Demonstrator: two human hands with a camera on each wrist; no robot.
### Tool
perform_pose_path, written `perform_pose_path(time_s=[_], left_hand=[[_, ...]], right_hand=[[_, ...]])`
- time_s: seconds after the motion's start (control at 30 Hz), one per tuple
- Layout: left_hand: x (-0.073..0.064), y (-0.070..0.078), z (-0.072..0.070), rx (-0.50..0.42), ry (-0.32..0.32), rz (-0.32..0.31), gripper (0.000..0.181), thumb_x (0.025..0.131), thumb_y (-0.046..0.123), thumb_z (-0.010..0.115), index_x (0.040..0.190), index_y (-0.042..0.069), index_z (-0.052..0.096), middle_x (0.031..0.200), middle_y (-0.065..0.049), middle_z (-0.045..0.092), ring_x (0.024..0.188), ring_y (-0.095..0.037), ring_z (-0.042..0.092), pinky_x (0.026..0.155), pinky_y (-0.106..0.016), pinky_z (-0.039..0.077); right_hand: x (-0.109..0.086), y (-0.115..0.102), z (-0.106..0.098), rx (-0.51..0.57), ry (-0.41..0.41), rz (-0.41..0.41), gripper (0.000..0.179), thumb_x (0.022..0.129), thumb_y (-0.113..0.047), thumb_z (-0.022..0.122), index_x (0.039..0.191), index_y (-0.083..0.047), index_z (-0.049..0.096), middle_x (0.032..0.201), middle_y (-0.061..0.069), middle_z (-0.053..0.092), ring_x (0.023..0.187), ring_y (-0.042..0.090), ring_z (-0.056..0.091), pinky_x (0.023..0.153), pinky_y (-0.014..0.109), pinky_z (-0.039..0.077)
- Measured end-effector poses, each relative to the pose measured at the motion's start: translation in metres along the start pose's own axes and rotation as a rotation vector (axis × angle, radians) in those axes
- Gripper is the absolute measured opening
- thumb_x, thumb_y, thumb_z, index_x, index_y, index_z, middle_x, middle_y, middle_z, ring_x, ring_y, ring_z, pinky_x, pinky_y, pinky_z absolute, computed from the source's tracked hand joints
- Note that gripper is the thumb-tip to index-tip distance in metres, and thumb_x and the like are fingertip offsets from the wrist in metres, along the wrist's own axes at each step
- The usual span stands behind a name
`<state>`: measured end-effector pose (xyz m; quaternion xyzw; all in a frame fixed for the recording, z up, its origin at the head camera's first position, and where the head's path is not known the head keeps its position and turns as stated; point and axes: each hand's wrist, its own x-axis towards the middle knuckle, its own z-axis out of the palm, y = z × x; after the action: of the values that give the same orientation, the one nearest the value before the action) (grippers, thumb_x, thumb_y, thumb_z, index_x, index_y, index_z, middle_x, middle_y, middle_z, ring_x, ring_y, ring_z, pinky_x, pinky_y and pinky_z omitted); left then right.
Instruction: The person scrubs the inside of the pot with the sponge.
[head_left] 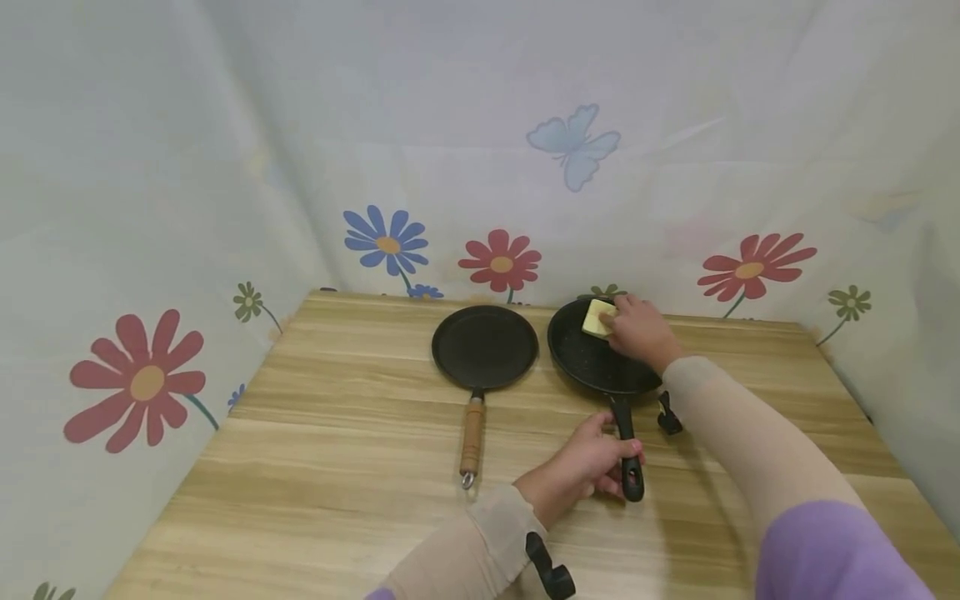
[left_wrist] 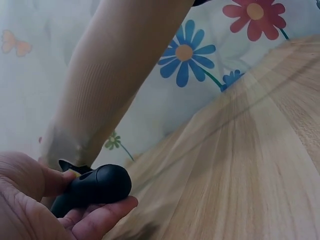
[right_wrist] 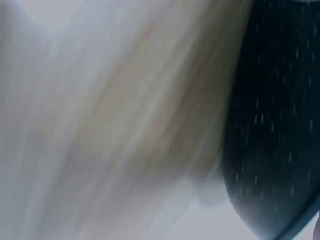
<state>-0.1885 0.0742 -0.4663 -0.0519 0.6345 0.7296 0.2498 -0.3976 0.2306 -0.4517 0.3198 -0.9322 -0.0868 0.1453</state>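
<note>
A black frying pan [head_left: 592, 362] with a speckled inside stands at the right of the wooden table. My left hand [head_left: 592, 458] grips its black handle [head_left: 625, 433], thumb over the top and fingers beneath. The left wrist view shows the rounded handle end [left_wrist: 112, 183] between thumb and fingers of that hand [left_wrist: 30, 200]. Over the far part of the pan, my right hand [head_left: 641, 333] holds a pale yellow sponge [head_left: 597, 318] against the inside. Blurred in the right wrist view, the speckled pan [right_wrist: 275, 115] fills the right side; the sponge is out of sight there.
Left of the frying pan lies a flat black griddle pan [head_left: 485, 346] with a wooden handle [head_left: 472, 437] pointing toward me. The wooden table [head_left: 337, 433] meets a flower-printed cloth backdrop [head_left: 450, 167] at its back and sides.
</note>
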Motion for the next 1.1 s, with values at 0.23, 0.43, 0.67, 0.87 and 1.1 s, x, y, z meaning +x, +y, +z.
perform_pose_path(time_s=[0.23,0.43,0.67,0.87,1.1], left_hand=[[-0.003,0.004,0.000,0.022,0.020,-0.006,0.034,0.095,0.006,0.068,0.123,0.017,0.053,0.080,-0.009,0.072,0.050,-0.017,0.061,0.040,-0.037,0.056],[-0.004,0.004,0.001,0.017,0.026,-0.004,0.033,0.095,0.005,0.068,0.122,0.017,0.053,0.079,-0.009,0.071,0.049,-0.016,0.060,0.039,-0.035,0.055],[-0.003,0.004,0.003,0.003,0.044,0.001,0.035,0.095,0.005,0.069,0.123,0.017,0.053,0.079,-0.009,0.071,0.049,-0.017,0.060,0.043,-0.040,0.057],[-0.003,0.003,0.004,-0.017,0.065,0.002,0.033,0.094,0.004,0.069,0.121,0.017,0.055,0.079,-0.010,0.070,0.051,-0.018,0.060,0.041,-0.040,0.056],[-0.003,0.003,0.005,-0.018,0.075,-0.001,0.033,0.094,0.004,0.069,0.121,0.017,0.055,0.079,-0.010,0.070,0.051,-0.018,0.061,0.041,-0.040,0.056]], right_hand=[[-0.010,0.010,-0.007,-0.043,-0.050,0.017,0.039,0.085,-0.018,0.070,0.122,-0.005,0.071,0.110,0.024,0.056,0.101,0.043,0.054,0.083,0.059,0.052],[-0.014,0.010,-0.013,-0.042,-0.090,0.034,0.035,0.084,-0.020,0.069,0.114,-0.002,0.072,0.114,0.026,0.056,0.102,0.044,0.054,0.082,0.060,0.052],[-0.016,0.015,-0.027,-0.047,-0.168,0.035,0.022,0.081,-0.022,0.070,0.094,-0.005,0.074,0.099,0.020,0.058,0.095,0.040,0.055,0.080,0.058,0.052],[-0.018,0.019,-0.038,-0.007,-0.227,0.017,0.019,0.079,-0.023,0.071,0.089,-0.007,0.076,0.090,0.016,0.058,0.089,0.038,0.054,0.077,0.057,0.052],[-0.023,0.023,-0.046,0.019,-0.286,0.016,0.024,0.078,-0.024,0.071,0.095,-0.009,0.079,0.089,0.012,0.058,0.085,0.034,0.053,0.077,0.054,0.051]])
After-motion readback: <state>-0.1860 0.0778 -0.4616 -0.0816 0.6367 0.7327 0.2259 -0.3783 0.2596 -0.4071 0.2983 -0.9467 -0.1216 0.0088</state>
